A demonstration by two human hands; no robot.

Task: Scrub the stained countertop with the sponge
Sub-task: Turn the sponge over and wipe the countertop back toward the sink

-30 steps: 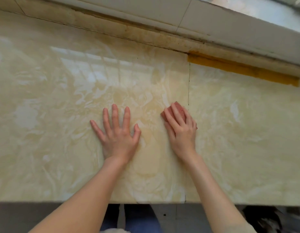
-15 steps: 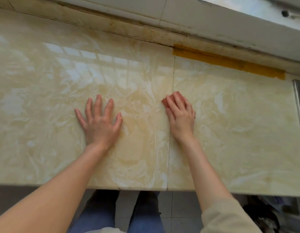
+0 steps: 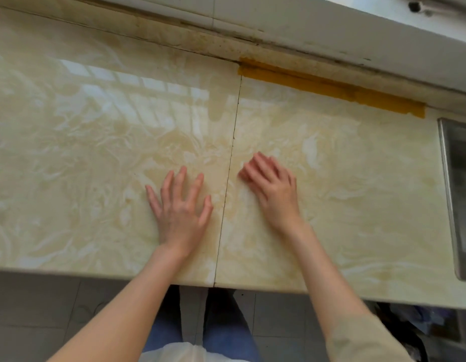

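cream marbled worktop (image 3: 357, 192) runs below a grimy wall edge, with a yellow strip (image 3: 331, 88) at the back and a steel sink rim (image 3: 446, 192) at far right. left hand (image 3: 181, 205) lies flat, fingers spread, just left of the seam (image 3: 230, 178). right hand (image 3: 273, 189) lies palm down just right of it, fingers nearly straight and blurred. the sponge is hidden beneath it; only a pinkish smear shows at the fingertips.
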